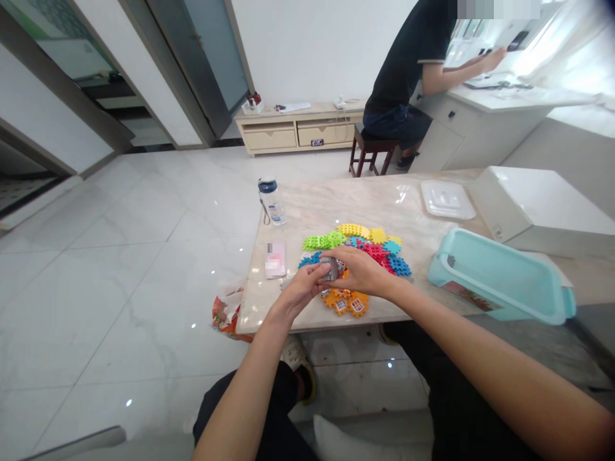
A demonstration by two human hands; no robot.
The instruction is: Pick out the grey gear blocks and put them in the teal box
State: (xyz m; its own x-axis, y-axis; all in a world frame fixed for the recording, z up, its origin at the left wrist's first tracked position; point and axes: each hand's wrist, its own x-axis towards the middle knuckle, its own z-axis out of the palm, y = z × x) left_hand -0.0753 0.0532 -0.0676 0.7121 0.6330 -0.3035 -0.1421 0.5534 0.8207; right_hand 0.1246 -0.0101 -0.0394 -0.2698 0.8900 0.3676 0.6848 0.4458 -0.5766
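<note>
left hand (300, 289) and right hand (361, 272) close together just above the marble counter (384, 211), both narrow, fingers curled in and meeting around a small grey plastic piece (330, 269), most of it hidden by the fingers and its exact shape impossible to make out. directly under and just beyond the hands, a loose pile of waffle-textured interlocking plastic tiles (372, 251) in blue, red, teal, yellow and lime green, lying flat on the counter not far from its front edge. a cluster of orange tiles (346, 302) just below the right hand, at the near side of the pile. farther left on the counter, an upright clear water bottle with a dark blue cap (271, 202), and near it a pink card (275, 259) with blurred printing. to the right, a white plastic tray (446, 200), a large white box (542, 211) and a teal plastic tub (500, 278) near the counter's right end. a bunched printed plastic bag (227, 312) against the counter's left edge. well apart, across the pale marble-look floor tiles (120, 307), a co-worker (403, 70) in a dark shirt seated on a dark wooden stool (372, 150) at a white desk (500, 96), one hand (492, 61) raised over the desktop, and against the far wall a low pale wooden cabinet (298, 131).
</note>
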